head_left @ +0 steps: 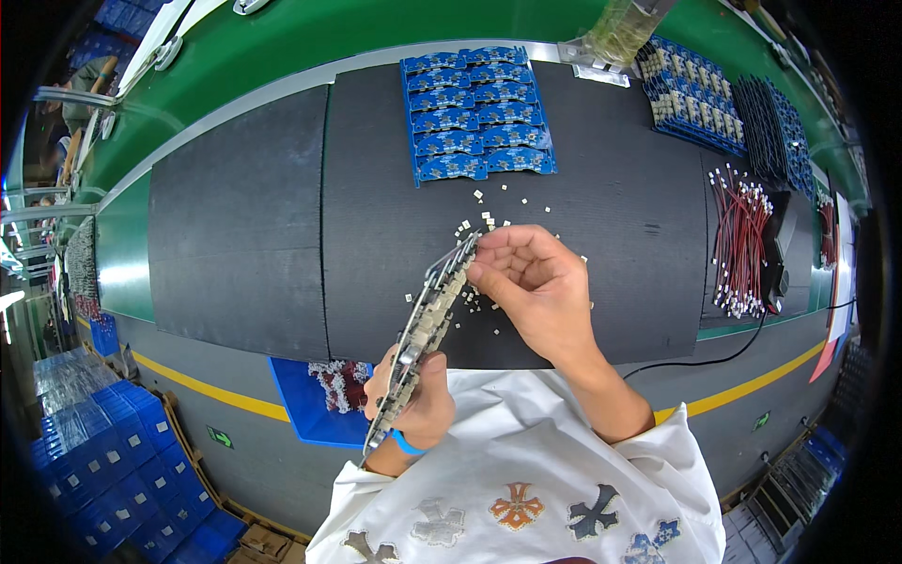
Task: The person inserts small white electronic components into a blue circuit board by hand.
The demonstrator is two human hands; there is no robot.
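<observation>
Head view: the left hand (pixel 433 406) grips round the lower part of a board panel (pixel 427 324), tilted above the bench (pixel 125 235); holding it steady should help the right hand (pixel 545 291), its grip nearly closed at the upper end, contents unclear. Beyond lie white pieces (pixel 488 217), then blue boards (pixel 443 120).

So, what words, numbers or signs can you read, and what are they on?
No words or numbers are readable.
Green floor signs: white marks, too small.
White labels on blue crates: too small.
Blue circuit boards: any print too small.
Circuit-board panel in the left hand: nothing readable.
</observation>
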